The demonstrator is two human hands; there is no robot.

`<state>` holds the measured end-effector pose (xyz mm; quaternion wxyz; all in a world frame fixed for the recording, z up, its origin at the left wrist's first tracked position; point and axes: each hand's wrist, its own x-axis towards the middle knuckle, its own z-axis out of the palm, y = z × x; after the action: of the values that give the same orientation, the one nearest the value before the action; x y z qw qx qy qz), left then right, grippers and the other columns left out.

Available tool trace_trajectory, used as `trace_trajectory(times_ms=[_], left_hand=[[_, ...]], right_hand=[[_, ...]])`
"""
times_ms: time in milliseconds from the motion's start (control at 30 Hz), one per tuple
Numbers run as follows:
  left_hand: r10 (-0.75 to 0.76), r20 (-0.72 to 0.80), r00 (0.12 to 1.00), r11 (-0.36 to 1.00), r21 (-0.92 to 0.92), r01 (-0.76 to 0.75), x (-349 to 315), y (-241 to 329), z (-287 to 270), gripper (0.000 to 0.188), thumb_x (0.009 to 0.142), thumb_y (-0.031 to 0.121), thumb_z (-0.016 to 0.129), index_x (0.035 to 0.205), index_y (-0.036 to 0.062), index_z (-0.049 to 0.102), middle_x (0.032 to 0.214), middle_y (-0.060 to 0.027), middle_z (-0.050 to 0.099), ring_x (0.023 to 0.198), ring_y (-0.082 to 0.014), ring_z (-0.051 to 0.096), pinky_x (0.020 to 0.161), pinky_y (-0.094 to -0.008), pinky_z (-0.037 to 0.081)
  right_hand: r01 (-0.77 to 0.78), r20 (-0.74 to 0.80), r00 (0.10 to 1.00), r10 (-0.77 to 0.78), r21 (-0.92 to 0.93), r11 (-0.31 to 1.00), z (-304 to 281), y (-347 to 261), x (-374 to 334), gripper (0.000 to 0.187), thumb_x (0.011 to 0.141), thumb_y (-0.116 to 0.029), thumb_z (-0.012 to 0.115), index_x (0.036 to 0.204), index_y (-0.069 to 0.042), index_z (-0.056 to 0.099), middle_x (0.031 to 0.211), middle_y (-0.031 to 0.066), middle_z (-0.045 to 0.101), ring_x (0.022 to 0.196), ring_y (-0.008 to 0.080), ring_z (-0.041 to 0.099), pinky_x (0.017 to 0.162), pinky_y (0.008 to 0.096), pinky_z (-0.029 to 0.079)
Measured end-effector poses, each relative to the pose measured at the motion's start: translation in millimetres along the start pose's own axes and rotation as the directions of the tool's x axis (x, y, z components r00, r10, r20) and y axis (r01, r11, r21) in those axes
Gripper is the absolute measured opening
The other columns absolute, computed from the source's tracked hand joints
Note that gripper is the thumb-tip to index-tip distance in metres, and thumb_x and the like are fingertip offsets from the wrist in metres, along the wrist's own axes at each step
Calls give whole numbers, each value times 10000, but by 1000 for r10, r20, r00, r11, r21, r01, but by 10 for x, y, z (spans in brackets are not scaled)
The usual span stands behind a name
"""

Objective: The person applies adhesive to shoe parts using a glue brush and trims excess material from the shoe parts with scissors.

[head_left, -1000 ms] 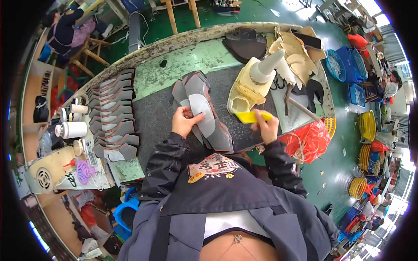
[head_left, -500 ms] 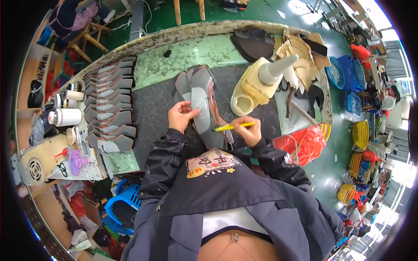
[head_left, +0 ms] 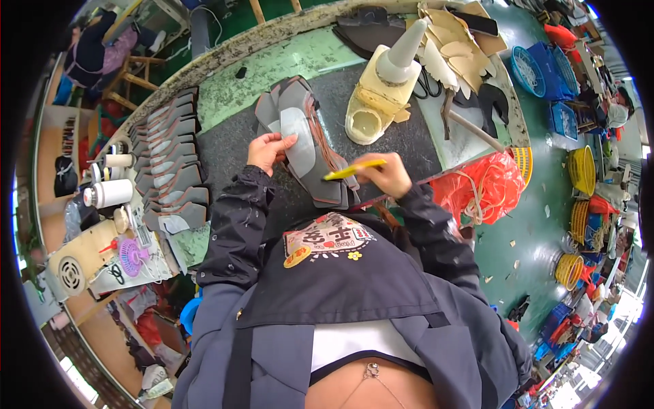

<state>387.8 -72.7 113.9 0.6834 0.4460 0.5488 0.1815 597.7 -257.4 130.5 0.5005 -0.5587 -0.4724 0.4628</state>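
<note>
A thick stack of dark grey shoe upper pieces [head_left: 315,178] with reddish edges lies fanned on the black mat in front of me. The top piece bears a lighter grey patch [head_left: 296,129]. On its left edge, my left hand [head_left: 267,151] pinches the piece between thumb and fingers. My right hand [head_left: 390,176] is closed round a yellow-handled brush [head_left: 355,168], its tip at the top piece's lower part. Whether the tip touches is hard to tell. Just beyond the right hand stands a cream pot [head_left: 364,125] with a pale cone [head_left: 402,53] on its block.
Rows of similar upper pieces [head_left: 167,153] lie along the table's left side. Scissors [head_left: 428,85], a hammer-like tool [head_left: 470,129] and cream scraps [head_left: 453,51] are at the right. A red plastic bag [head_left: 480,187] hangs by the right edge. A purple fan [head_left: 131,255] stands left.
The whole view has shifted, so the table sits higher in it. The brush tip has moved a little left over the top piece, and its handle is tilted differently. My left hand keeps its pinch.
</note>
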Motion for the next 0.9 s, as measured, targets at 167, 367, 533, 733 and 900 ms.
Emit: trace_trajectory(times_ms=[167,367,533,733,900], left_hand=[[-61,11,998,996,-65,62,-239,75,-46,441,620,215,792,933,32,542,821,-27,595,681,-119,549,598,-253,432],[235,93,968,951,-228,-209,-876,-368,-350,271,743,144,677,956,-3,599,869,-55,624,739,-128,565,689,-261,452],[313,-159,936,701,-627,-341,-2157,-116,-1058,366,781,71,625,1114,25,481,1002,-45,563,912,-162,552,780,-320,466],[181,-763,620,655,-377,-655,-2522,-626,-2596,350,830,63,556,1160,59,437,1059,-70,544,947,-210,565,756,-355,510],[-185,-593,784,677,-655,-336,-1266,-1846,-3784,311,783,163,639,1020,93,449,954,-86,543,872,-269,545,711,-425,471]], right_hand=[[195,-407,904,-134,113,974,292,55,816,145,843,-128,557,894,-8,621,668,34,609,544,82,575,499,202,459],[38,-288,941,-177,-429,902,761,-276,774,211,833,-221,559,890,-32,634,702,100,630,582,121,607,543,273,472],[-8,-219,974,-51,-262,965,850,-496,668,202,846,-171,558,932,1,620,693,33,606,554,67,546,518,202,440],[5,-237,970,-49,-184,983,836,-386,762,223,865,-181,542,920,25,607,682,28,581,538,74,542,497,196,438],[25,-181,981,-71,-245,969,670,-597,716,217,864,-181,547,945,11,605,699,30,582,533,74,532,482,190,423]])
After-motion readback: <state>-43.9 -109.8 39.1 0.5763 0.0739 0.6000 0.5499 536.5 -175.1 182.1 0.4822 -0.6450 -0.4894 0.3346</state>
